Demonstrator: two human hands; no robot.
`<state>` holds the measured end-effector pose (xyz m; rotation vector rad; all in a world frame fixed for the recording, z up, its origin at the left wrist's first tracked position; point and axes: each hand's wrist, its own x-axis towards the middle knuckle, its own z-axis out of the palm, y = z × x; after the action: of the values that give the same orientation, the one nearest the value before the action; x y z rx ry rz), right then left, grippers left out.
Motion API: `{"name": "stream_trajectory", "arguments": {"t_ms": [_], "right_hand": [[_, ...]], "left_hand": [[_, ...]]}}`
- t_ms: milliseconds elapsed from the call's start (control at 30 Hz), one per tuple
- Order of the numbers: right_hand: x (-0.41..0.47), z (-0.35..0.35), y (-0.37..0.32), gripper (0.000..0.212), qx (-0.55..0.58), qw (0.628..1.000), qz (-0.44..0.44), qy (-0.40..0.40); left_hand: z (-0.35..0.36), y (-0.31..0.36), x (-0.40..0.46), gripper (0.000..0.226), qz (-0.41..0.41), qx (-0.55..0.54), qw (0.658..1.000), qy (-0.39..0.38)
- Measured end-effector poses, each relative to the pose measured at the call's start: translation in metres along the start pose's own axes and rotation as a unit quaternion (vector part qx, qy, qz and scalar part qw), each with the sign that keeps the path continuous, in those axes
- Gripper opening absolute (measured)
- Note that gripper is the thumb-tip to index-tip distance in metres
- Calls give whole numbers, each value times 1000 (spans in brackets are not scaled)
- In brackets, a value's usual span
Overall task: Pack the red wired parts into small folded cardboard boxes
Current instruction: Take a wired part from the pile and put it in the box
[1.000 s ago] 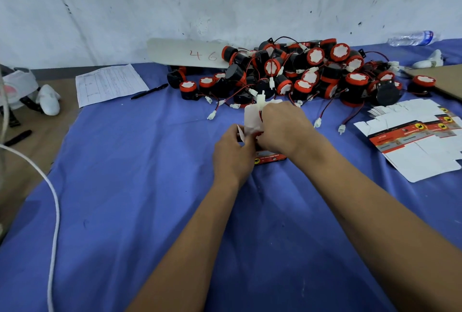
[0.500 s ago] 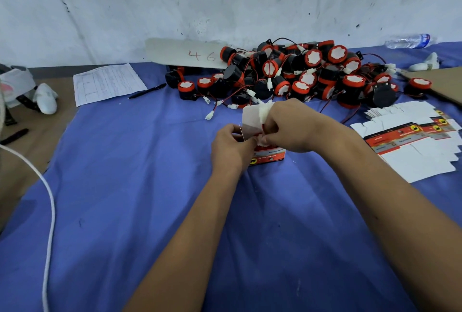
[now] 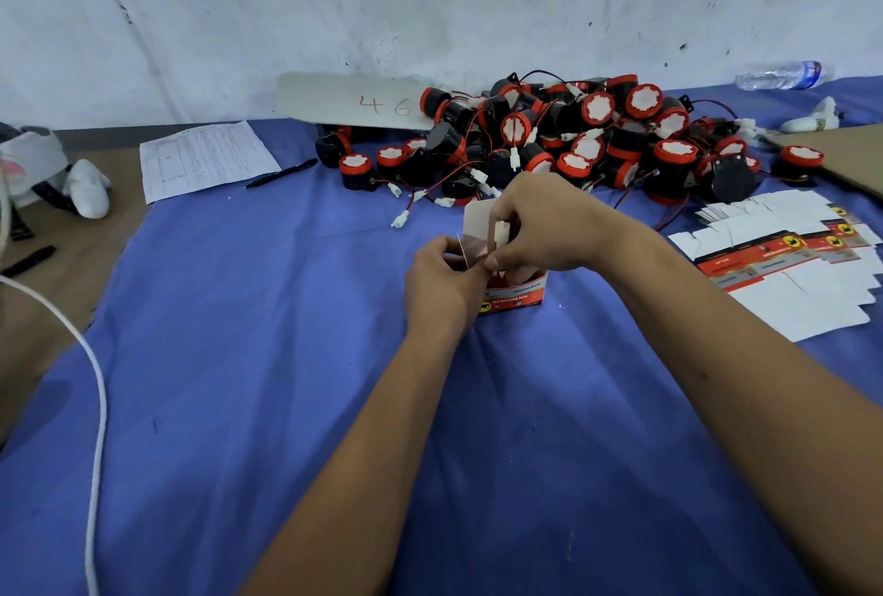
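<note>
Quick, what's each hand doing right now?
Left hand: pinching a flap of the small red-and-white cardboard box.
Right hand: pinching a white plastic wire connector.

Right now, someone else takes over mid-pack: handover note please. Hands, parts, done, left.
Left hand: pinches a side flap of the open box on the blue cloth.
Right hand: pinches the white connector over the box mouth; top flap up.
Unpacked red parts: piled at the far edge.
Flat box blanks: stacked to the right.
Done: box folded; whether the part is seated inside cannot be told.
Left: tuck connector, close flaps, then pack the pile.
</note>
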<state>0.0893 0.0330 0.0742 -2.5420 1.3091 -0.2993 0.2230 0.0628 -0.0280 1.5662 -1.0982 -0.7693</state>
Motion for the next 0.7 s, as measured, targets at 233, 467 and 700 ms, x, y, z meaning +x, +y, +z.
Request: {"name": "stream_trajectory", "arguments": {"t_ms": [233, 467, 700], "right_hand": [[-4, 0, 4, 7, 88, 994, 1, -70], [-4, -10, 4, 3, 35, 996, 1, -84], [-7, 4, 9, 8, 51, 999, -5, -17]], "left_hand": [[-3, -1, -4, 14, -21, -55, 998, -6], [0, -2, -5, 15, -13, -49, 999, 3], [-2, -2, -8, 15, 6, -58, 998, -1]]}}
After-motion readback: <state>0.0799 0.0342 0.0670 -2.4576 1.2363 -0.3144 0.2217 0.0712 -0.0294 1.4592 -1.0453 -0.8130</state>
